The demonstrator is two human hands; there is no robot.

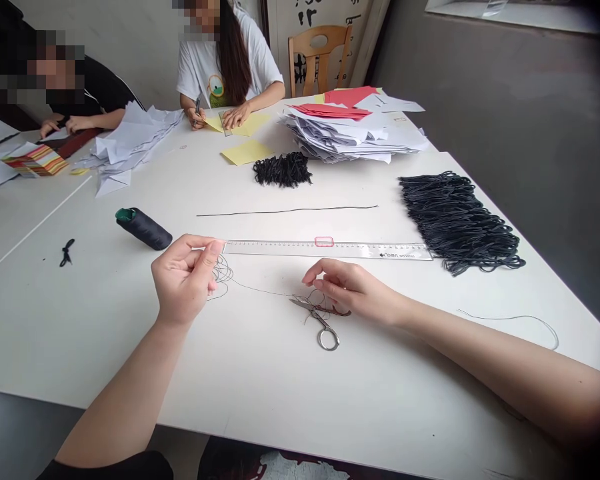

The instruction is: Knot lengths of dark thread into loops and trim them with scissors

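My left hand [183,280] pinches fine black thread [260,288] between thumb and fingers, just past the end of a long steel ruler [330,251]. Loose loops of the thread hang below that hand. The thread runs across the white table [105,333] to a pair of small steel scissors [321,321]. My right hand [347,287] rests just above the scissors, fingers loosely apart, and appears to hold nothing. Black thread is tangled around the scissors' blades. A spool of black thread [144,229] lies on its side beyond my left hand.
Black cord loops lie in a large bundle [455,223] and a small bundle [283,170], with a single straight cord [287,211] beyond the ruler. Paper stacks [350,133] stand farther back. Two co-workers [225,67] sit across the table, handling paper.
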